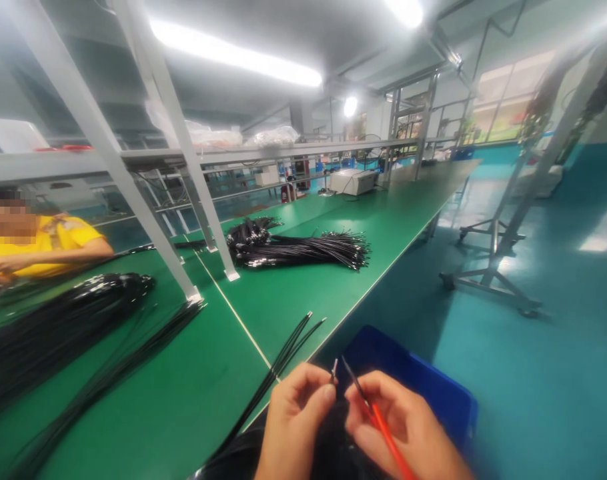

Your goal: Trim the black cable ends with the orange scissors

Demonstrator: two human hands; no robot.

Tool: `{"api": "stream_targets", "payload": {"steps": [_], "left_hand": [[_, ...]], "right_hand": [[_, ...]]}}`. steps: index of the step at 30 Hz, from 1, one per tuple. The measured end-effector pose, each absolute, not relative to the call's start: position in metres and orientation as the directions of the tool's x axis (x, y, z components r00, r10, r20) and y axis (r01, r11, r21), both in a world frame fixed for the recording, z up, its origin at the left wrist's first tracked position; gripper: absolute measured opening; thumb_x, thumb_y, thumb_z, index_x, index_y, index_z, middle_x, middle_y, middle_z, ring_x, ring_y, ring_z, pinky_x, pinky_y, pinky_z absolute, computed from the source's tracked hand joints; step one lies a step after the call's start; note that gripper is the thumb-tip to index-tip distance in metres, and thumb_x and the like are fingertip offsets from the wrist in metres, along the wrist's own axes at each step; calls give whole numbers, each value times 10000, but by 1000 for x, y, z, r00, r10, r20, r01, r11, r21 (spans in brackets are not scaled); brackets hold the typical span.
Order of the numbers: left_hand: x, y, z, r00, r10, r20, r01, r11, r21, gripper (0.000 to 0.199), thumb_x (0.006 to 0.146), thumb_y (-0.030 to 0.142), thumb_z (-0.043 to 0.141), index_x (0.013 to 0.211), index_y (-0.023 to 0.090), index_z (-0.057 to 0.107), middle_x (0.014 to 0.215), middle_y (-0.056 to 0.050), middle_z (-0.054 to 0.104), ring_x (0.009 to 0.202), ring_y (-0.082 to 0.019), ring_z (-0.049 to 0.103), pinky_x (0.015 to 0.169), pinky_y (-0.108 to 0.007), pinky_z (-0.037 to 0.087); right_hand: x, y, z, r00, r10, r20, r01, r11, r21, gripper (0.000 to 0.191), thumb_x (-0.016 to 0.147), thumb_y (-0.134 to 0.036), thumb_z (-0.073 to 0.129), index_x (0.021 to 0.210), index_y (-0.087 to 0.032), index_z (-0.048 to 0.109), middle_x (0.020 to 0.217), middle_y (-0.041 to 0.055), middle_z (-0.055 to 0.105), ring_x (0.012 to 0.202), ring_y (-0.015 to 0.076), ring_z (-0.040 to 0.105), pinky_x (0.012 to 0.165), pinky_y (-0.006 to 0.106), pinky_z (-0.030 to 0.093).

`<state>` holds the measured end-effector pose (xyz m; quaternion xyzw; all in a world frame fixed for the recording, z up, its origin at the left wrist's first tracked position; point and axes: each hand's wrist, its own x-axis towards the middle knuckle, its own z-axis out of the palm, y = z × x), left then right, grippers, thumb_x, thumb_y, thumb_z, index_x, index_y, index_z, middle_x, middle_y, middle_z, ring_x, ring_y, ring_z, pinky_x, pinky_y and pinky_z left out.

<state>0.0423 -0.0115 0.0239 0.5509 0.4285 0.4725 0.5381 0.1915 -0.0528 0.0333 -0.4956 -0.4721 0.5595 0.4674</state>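
Observation:
My left hand (301, 413) pinches a black cable near its pale, stripped-looking tip (334, 369) between thumb and forefinger. Close by on the right, my right hand (388, 420) is closed around a red-handled tool (391, 443) with a thin dark point. The tool's point is near the cable tip; whether they touch I cannot tell. Beside my left hand, several black cables (283, 357) with light ends reach over the table edge. More dark cable lies below my hands, partly hidden by them.
A green table (183, 380) carries a large cable bundle (303, 250), coiled cables (68, 333) and a white box (353, 181). Metal shelf posts (198, 153) rise from it. A blue bin (413, 380) stands below the edge. A person in yellow (68, 243) sits at left; a wheeled frame (493, 267) stands right.

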Motion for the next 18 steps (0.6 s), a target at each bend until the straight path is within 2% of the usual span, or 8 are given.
{"api": "stream_targets", "payload": {"steps": [2,5,8,15,18], "left_hand": [[40,-10,27,190,981,37,-84,-22,996,127,712,278,690,675,159,663,623,16,615,604,-130,521,596,-212,423],[39,-11,30,201,979,29,-136,-1,991,139,686,284,722,662,157,673,622,9,625,611,-130,525,611,-217,422],[40,-12,31,198,980,21,-183,16,983,156,661,294,745,637,158,674,605,6,625,604,-133,528,606,-223,423],[45,-15,31,183,983,2,-250,44,967,217,612,322,796,604,150,665,568,17,608,556,-109,502,553,-198,393],[45,-15,31,195,981,9,-248,40,968,227,619,335,795,602,150,664,561,23,603,542,-101,495,551,-194,388]], "right_hand": [[201,-51,35,-303,940,-160,-193,-224,-955,343,616,-432,744,799,-187,589,603,-9,637,451,73,437,450,195,323],[207,-49,35,-445,868,-221,-281,-369,-886,530,558,-589,748,845,-176,579,602,15,653,412,51,367,426,197,237],[205,-48,35,-463,850,-249,-276,-406,-871,548,563,-592,754,856,-162,584,620,26,649,430,52,385,431,192,246],[203,-40,21,-486,859,-164,-314,-347,-884,493,611,-541,749,851,-153,563,628,31,669,348,16,365,354,153,238],[203,-37,21,-480,857,-186,-283,-352,-892,476,608,-543,736,826,-167,542,613,26,674,323,12,374,324,140,227]]}}
